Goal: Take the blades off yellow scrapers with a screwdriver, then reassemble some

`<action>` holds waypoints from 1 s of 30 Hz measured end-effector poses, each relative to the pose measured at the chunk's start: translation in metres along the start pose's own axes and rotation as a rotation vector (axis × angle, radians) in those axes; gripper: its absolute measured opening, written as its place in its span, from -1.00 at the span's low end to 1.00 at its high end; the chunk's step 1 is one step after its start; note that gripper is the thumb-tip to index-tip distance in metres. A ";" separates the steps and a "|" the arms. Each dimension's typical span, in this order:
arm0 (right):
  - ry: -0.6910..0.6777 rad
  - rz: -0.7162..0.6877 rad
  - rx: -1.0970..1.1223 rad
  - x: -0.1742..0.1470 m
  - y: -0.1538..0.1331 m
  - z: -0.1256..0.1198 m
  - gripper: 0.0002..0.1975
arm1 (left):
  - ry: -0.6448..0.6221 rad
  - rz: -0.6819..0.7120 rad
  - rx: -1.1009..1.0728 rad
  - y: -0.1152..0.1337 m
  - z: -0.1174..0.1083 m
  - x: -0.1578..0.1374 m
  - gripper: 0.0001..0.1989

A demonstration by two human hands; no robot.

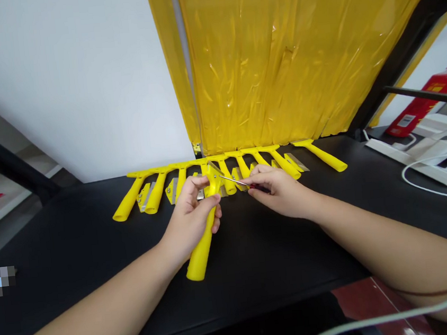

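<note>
My left hand [195, 205] is closed around a yellow plastic scraper [201, 252], with the hollow handle pointing down toward me. Small screws show on the scraper's head. In my right hand [280, 191] is a screwdriver [235, 180], pinched near its dark red handle, and its thin metal shaft reaches left to the scraper's head. Whether the tip sits in a screw is too small to tell. Behind both hands a row of similar yellow scrapers [125, 204] lies on the black table [281, 260], with yellow plates and metal blades [146, 197] between the handles.
A yellow plastic curtain [276, 60] and a white panel [79, 86] stand behind the table. On the right are a red bottle [426, 101], white power strips [418, 160] and cables. A pale cable [383, 320] crosses in front of my right forearm.
</note>
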State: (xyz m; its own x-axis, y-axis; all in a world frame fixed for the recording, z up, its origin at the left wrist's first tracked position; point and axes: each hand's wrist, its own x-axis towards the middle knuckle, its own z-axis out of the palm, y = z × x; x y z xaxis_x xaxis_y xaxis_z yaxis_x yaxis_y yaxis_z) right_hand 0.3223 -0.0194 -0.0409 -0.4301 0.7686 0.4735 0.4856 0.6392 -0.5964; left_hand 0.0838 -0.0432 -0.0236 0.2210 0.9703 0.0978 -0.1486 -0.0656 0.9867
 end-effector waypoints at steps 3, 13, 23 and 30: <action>-0.001 0.002 -0.011 0.000 -0.001 0.000 -0.70 | 0.000 0.006 0.016 0.000 0.000 -0.001 -0.65; 0.013 0.025 0.063 0.000 -0.004 0.000 -0.75 | -0.049 0.007 0.122 -0.002 -0.005 -0.002 -0.67; 0.093 0.326 0.564 0.009 -0.012 -0.008 -0.73 | 0.053 0.094 0.145 -0.002 -0.005 -0.002 -0.60; 0.041 0.245 0.555 0.008 -0.015 -0.006 -0.73 | 0.043 0.111 0.224 -0.002 -0.006 -0.002 -0.63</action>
State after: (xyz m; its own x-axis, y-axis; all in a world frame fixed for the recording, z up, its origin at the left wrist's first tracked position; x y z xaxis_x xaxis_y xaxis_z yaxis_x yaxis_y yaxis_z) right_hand 0.3165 -0.0225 -0.0243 -0.3205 0.8993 0.2977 0.0927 0.3425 -0.9349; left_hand 0.0776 -0.0434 -0.0267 0.1734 0.9631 0.2059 0.0484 -0.2171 0.9749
